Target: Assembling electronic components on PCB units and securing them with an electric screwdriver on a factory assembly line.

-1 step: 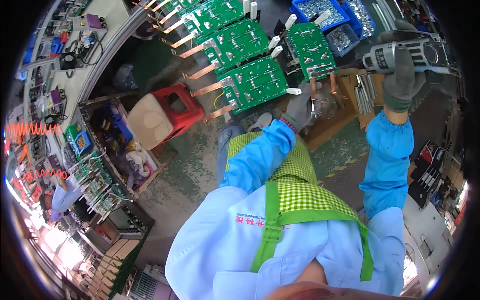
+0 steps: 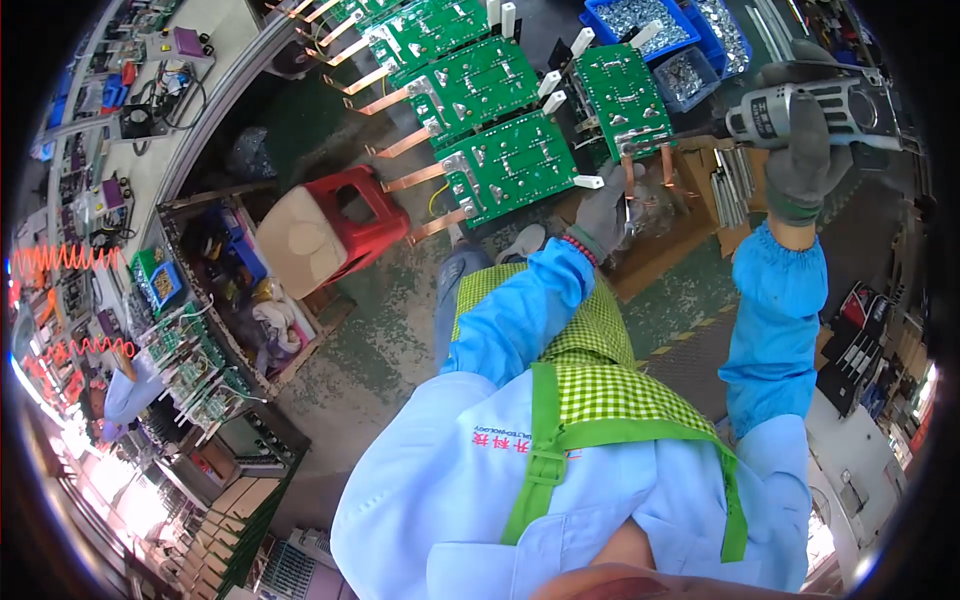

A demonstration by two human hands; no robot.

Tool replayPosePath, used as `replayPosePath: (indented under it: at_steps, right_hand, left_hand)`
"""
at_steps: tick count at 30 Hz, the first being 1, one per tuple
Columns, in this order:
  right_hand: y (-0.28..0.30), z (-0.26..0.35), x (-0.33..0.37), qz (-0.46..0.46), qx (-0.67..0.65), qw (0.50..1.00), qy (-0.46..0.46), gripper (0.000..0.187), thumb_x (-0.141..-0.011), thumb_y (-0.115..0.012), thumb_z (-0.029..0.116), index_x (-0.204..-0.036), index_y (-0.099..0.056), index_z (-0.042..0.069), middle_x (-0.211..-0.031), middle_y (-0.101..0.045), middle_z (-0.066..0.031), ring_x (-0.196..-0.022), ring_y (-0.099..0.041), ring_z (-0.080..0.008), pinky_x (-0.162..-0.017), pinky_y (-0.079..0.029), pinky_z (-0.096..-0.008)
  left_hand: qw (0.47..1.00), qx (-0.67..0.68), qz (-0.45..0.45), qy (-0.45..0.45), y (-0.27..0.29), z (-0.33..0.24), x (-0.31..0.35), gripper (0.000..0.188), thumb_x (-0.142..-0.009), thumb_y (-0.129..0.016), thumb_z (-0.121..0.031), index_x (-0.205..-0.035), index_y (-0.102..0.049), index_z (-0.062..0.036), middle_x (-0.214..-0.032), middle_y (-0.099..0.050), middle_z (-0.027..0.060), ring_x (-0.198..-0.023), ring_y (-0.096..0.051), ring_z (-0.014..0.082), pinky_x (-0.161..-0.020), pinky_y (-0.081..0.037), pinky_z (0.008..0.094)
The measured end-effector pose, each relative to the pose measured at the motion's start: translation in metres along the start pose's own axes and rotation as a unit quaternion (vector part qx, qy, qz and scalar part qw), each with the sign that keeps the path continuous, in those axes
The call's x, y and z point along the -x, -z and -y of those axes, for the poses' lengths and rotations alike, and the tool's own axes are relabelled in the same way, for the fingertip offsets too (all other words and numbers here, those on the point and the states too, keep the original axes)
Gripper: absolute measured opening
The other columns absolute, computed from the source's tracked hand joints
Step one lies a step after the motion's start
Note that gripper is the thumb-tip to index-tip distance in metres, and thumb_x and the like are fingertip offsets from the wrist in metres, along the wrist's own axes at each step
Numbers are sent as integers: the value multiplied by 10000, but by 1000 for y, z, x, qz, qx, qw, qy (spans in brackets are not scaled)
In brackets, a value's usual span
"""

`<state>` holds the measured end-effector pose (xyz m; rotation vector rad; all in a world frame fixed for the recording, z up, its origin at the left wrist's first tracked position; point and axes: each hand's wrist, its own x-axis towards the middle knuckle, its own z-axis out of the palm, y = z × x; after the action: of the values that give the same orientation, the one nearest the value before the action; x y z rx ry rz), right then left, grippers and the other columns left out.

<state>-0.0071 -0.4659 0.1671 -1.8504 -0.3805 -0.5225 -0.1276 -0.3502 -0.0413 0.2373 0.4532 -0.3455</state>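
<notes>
In my gloved right hand (image 2: pixel 800 160) is a grey power drill (image 2: pixel 765 117), the fingers wrapped round its body. Its long dark bit points left to the lower end of a green circuit board (image 2: pixel 622 95), which lies apart from the others. Copper strips (image 2: pixel 629 178) hang from that board's near edge. Just below them is my gloved left hand (image 2: pixel 598 222), closed on what looks like a small silver wrench (image 2: pixel 629 215) by one strip. Its fingers are partly hidden. More green boards (image 2: pixel 515 165) with copper strips and white posts lie in a row to the left.
Blue bins (image 2: pixel 645 25) of small metal hardware stand at the back. Metal bars (image 2: pixel 733 185) lie by a cardboard box (image 2: pixel 650 255) below the drill. A red stool (image 2: pixel 365 215) stands to the left, near a side bench (image 2: pixel 225 40) and a crate (image 2: pixel 200 250).
</notes>
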Motion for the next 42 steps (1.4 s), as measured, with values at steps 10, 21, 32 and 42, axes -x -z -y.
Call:
replayPosePath:
  at_steps: [10, 21, 32, 42]
  right_hand:
    - [4, -3, 15, -35, -354, 916, -184, 332, -810, -564, 182, -1093, -544, 10, -946, -622, -137, -843, -625, -192, -728, -544, -323]
    - [19, -27, 20, 5, -303, 947, -108, 204, -904, -481, 150, -1080, -564, 88, -1074, -568, -143, -896, -622, -232, -730, -548, -335]
    - [7, -12, 24, 17, -117, 993, 27, 216, -875, -518, 74, -1087, -559, 72, -1024, -627, -93, -914, -630, -197, -751, -536, -287]
    - [2, 16, -11, 88, -124, 985, 84, 262, -839, -582, 118, -1099, -578, 87, -950, -647, -109, -817, -648, -190, -684, -549, -295]
  left_hand:
    - [999, 10, 28, -45, -4, 6, 0, 295, -909, -528, -270, -1140, -484, -92, -970, -570, 25, -747, -552, 124, -562, -488, 290]
    - [998, -1, 16, -66, -7, 8, -3, 295, -906, -533, -270, -1141, -493, -97, -973, -575, 24, -731, -558, 123, -519, -474, 272]
    - [999, -1, 24, -39, -1, 5, -3, 311, -891, -564, -245, -1161, -490, -112, -1011, -573, 38, -798, -568, 126, -527, -463, 244]
    - [997, -74, 24, -6, 7, -7, -3, 406, -888, -558, -292, -1248, -445, -142, -983, -590, 28, -700, -574, 135, -485, -440, 240]
